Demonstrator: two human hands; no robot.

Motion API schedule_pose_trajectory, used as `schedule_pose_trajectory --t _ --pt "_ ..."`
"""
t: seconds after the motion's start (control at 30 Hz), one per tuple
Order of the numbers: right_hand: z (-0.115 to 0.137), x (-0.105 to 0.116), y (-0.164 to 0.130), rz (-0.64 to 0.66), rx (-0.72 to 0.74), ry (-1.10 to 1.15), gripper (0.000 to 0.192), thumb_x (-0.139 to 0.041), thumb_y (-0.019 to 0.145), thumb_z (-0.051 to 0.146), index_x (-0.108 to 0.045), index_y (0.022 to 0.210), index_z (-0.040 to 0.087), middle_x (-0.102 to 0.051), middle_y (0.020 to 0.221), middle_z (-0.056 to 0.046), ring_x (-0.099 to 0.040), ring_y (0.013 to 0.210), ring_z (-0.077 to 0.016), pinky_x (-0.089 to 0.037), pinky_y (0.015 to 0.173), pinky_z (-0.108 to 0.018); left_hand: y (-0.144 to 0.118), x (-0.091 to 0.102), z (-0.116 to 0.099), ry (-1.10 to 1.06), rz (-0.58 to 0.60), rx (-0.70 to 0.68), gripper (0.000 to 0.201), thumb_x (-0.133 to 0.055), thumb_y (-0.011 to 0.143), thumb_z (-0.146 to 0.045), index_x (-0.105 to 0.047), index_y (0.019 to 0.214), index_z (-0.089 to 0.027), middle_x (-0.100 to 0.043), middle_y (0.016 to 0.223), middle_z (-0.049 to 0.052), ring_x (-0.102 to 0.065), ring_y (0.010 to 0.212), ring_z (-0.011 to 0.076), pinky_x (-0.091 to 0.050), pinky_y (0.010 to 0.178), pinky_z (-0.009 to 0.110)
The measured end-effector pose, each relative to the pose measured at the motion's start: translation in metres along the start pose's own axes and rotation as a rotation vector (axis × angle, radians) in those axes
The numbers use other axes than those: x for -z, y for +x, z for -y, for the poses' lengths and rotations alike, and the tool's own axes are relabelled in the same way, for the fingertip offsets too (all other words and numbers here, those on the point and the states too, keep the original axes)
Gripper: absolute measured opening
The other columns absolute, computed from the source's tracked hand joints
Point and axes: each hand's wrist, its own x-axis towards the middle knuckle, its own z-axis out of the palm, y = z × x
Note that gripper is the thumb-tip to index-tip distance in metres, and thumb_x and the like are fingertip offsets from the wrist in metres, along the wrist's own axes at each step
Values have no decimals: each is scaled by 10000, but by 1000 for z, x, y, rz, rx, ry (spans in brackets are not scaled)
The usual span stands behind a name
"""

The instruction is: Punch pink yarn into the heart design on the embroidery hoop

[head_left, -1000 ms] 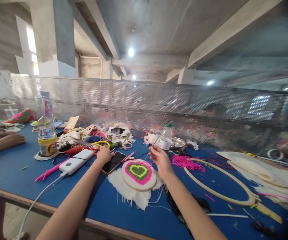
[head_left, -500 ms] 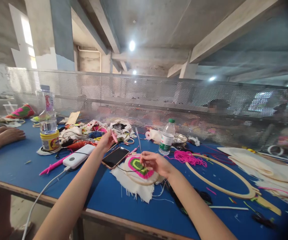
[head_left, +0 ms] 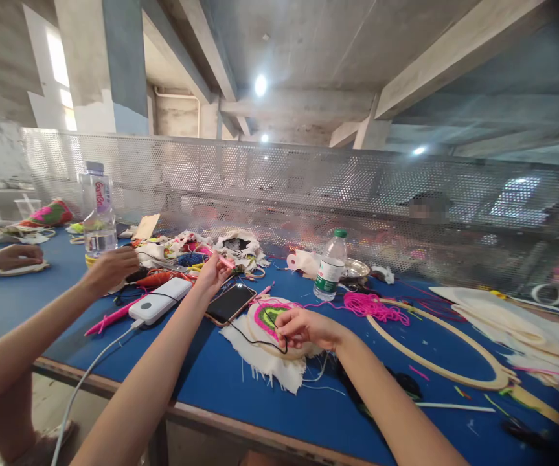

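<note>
Right hand [head_left: 303,327] lowered onto embroidery hoop [head_left: 272,323], pinching black thread [head_left: 254,336], left hand [head_left: 214,272] still pinching pink tool [head_left: 224,260]

- a craft workshop in a bare industrial hall: raw concrete beams and ceiling lamps overhead
- long blue counter [head_left: 211,395] strewn with embroidery hoops [head_left: 434,349], pink yarn [head_left: 367,305] and fabric scraps [head_left: 233,246]
- perforated metal screen [head_left: 308,188] dividing work rows
</note>
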Motion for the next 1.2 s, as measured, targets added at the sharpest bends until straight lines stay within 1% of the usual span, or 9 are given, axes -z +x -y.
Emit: schedule_pose_trajectory --t 0.07,0.2,0.4,0.57,0.77,0.93,1.03,1.13,1.2 --pt "0 0 1 -27 2 4 121 -623 622 238 -554 560 159 -621 593 -23 -451 442 -61 -312 434 -190 -1 1 1 45 44 -22 250 -361 867 -318 -440 691 -159 -594 599 16 -537 504 68 -444 499 157" --pt "0 0 3 -82 14 17 127 -611 627 243 -542 568 154 -619 588 -34 -444 431 -62 -283 419 -188 -6 -1 10 239 235 -87 230 -389 852 -330 -460 731 -148 -608 639 29 -573 531 91 -452 491 180" --pt "-5 3 8 -168 29 42 111 -612 603 218 -540 569 141 -568 535 -14 -405 407 -41 -244 405 -180 -19 -15 33 287 463 93 174 -468 819 -281 -524 794 -118 -613 692 43 -578 547 79 -491 551 185" --pt "-6 5 10 -221 44 43 125 -620 587 221 -524 563 143 -548 527 8 -393 411 -36 -257 420 -180 -20 -18 31 263 485 30 196 -564 756 -292 -539 873 -137 -638 770 57 -605 625 100 -494 577 194" --pt "-6 11 11 -301 50 100 165 -644 578 246 -529 610 132 -529 522 23 -375 412 -25 -266 435 -175 -11 -10 26 272 421 -57 109 -611 716 -227 -577 720 -124 -642 675 45 -576 568 72 -473 595 182" --pt "-6 11 10 -291 50 59 178 -641 569 249 -512 591 128 -527 513 23 -373 409 -23 -247 434 -180 -13 -9 21 287 466 -26 106 -614 709 -194 -596 644 -112 -644 643 57 -568 567 83 -460 611 195" --pt "-2 7 8 -281 48 13 179 -633 560 248 -501 553 127 -517 489 22 -364 401 -25 -221 424 -187 -16 -11 15 261 501 -13 103 -611 700 -138 -624 785 -83 -658 727 77 -608 667 122 -471 699 233" --pt "1 5 7 -298 62 5 175 -630 555 246 -502 546 127 -517 481 21 -367 402 -26 -221 424 -188 -20 -11 8 244 550 -11 293 -588 703 -92 -584 996 -102 -658 860 93 -624 778 160 -469 785 285" --pt "2 4 6 -309 62 11 171 -632 556 244 -508 549 126 -522 481 20 -370 402 -27 -228 424 -185 -22 -12 5 254 572 -20 343 -577 710 -86 -555 1051 -111 -652 905 104 -624 813 180 -464 816 319"
